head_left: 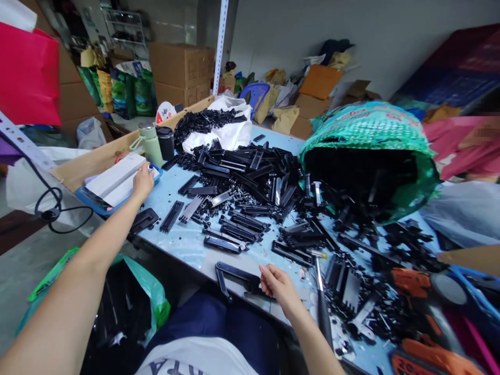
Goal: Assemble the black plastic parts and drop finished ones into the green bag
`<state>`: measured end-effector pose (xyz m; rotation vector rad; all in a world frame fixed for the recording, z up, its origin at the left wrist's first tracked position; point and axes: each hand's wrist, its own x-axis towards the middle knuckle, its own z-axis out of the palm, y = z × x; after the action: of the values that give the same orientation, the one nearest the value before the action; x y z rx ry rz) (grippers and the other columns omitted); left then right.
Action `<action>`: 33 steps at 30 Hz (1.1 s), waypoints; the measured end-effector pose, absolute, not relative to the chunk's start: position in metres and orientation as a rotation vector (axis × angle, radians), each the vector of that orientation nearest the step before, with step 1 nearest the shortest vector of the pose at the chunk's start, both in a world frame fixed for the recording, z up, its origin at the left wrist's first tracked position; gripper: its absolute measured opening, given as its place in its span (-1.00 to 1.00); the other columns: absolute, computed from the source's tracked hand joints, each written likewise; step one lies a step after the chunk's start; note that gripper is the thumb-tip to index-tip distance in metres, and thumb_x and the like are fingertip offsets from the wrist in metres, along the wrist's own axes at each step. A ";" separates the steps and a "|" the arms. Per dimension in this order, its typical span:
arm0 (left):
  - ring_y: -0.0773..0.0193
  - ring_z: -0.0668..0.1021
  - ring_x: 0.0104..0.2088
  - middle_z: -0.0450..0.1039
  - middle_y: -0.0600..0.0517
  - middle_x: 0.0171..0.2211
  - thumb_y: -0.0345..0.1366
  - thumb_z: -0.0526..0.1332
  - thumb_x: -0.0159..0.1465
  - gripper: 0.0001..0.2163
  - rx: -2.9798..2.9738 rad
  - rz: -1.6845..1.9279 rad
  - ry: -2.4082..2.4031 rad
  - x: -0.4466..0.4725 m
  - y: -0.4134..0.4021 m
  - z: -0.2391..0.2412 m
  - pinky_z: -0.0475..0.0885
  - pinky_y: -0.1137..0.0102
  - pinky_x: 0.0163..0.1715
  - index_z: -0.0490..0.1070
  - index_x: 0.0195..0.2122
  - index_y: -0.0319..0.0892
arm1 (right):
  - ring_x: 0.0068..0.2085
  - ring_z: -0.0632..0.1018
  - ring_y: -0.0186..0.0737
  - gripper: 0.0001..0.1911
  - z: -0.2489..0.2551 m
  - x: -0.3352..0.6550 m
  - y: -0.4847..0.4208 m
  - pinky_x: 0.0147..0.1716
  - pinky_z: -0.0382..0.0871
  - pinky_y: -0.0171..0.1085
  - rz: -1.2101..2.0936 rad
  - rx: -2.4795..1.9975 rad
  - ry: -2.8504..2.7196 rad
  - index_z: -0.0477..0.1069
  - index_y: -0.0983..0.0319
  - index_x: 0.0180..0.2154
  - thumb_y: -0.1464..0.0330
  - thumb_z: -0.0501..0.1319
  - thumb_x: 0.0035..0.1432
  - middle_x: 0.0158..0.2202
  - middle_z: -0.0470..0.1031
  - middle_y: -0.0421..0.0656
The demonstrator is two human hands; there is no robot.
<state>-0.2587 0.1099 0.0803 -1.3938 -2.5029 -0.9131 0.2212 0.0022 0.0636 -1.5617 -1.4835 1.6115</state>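
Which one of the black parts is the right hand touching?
The black part in front centre, its right end in the right hand; its open V shape sets it apart.

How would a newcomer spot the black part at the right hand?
Find the light-blue table, then go to the middle of its near edge. The black part is there, at the person's right hand. Its two bars spread in a V, unlike the straight pieces just beyond it.

A bare strip of blue surface (pixel 175 244) lies along the near edge, left of the black bracket (pixel 239 274). Beyond it, heaped black parts (pixel 255 174) block the way; rightward, a hammer (pixel 322 307) and a green sack (pixel 363 124) bar passage.
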 end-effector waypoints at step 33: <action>0.01 0.30 0.02 0.31 -0.20 -0.02 -0.20 0.11 0.25 -0.69 -2.035 -0.898 -1.820 -0.123 0.097 0.074 0.19 0.11 0.01 0.27 -0.06 -0.28 | -0.57 0.31 -0.35 -0.52 0.045 0.307 -0.025 -0.48 0.17 -0.33 0.800 -1.693 -1.666 0.23 0.22 -0.60 -0.01 0.06 0.13 -0.65 0.30 -0.24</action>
<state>-0.1226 0.0971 0.0740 -2.0355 -1.8202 -0.8977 0.3065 -0.0250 0.0448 -1.6928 -1.6664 0.8003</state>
